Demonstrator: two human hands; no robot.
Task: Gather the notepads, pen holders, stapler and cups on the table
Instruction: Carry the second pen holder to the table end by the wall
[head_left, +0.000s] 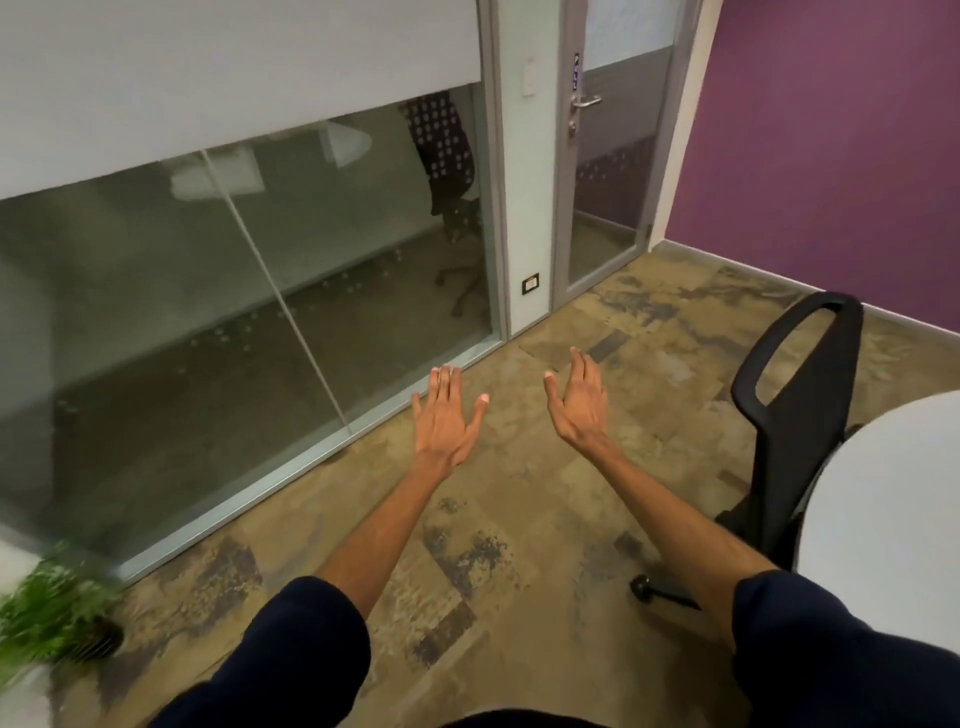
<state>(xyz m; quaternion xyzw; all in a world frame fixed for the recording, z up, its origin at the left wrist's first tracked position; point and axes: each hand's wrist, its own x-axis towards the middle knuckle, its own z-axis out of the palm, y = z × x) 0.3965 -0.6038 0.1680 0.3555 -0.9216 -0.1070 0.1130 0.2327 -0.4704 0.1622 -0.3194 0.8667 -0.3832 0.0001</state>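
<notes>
I hold my left hand (447, 415) and right hand (579, 402) out over the mottled brown carpet (519, 525), fingers straight, thumbs splayed, gripping nothing. The round white table (883, 499) edges in low to my right, well apart from my right fingers, with a black mesh office chair (800, 395) between.

The person wears a dark navy top with short sleeves. The left sleeve (306, 639) and the right sleeve (831, 639) are plain, loose cloth, each ending in a rounded hem near the elbow. Beyond the hems the forearms are bare down to the left hand (445, 415) and the right hand (579, 405). The same dark cloth shows between the sleeves at the near edge.
</notes>
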